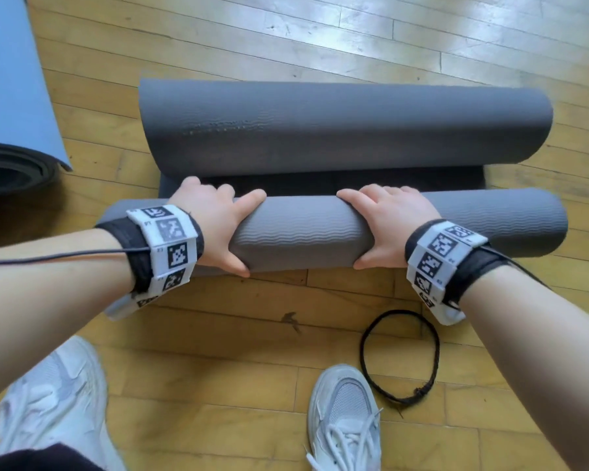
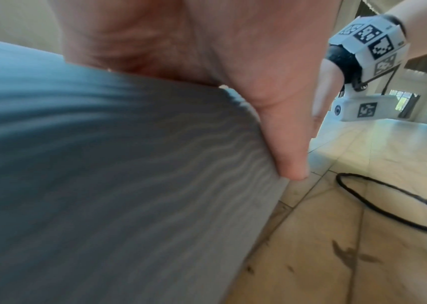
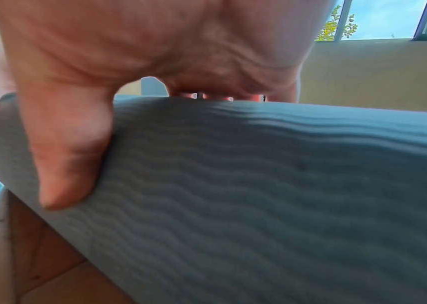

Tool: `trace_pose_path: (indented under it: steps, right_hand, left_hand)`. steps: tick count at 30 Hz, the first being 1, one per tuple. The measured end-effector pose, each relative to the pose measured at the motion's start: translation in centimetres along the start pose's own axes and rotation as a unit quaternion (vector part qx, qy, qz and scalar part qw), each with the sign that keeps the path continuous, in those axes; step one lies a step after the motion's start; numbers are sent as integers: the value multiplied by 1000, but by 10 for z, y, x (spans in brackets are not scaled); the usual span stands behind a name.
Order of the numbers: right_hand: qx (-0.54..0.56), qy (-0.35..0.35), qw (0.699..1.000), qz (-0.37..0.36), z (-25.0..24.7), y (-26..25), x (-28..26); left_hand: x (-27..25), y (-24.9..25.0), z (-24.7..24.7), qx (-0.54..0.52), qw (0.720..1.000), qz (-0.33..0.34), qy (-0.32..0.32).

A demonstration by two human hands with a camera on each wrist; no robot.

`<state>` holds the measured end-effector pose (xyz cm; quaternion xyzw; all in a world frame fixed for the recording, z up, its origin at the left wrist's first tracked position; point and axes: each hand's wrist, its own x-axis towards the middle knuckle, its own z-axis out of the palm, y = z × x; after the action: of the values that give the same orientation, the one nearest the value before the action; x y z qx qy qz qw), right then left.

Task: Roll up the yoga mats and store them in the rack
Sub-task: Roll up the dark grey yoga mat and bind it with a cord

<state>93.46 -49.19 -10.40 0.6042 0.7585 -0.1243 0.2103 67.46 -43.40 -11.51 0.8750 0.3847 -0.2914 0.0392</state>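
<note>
Grey yoga mat (image 1: 303,232) lies on the wooden floor (image 1: 218,351), partly rolled from both ends. Blue mat (image 1: 11,79) well left of it. Left hand (image 1: 215,226) and right hand (image 1: 385,222) each curl over its near roll, thumbs underneath. Black cord loop (image 1: 400,355) just right of it, nearer the person.

My arms are bare to the wrist. Each wrist wears a black fabric strap under a white band (image 1: 172,246) of square black-and-white coded tags; its twin (image 1: 441,263) sits at right. A dark cable (image 1: 51,259) runs off frame left. White lace-up trainers (image 1: 346,426) fill the bottom, with dark cloth at lower left.
</note>
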Motion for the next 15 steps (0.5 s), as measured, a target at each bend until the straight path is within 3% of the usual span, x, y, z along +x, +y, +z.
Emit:
trace_pose_path:
  steps: [7, 15]
  right_hand:
    - [71, -62, 994, 58, 17, -15, -17]
    - [120, -22, 981, 149, 23, -16, 16]
  left_hand:
    - [-20, 16, 30, -78, 996, -36, 32]
    - [-10, 17, 22, -120, 983, -132, 49]
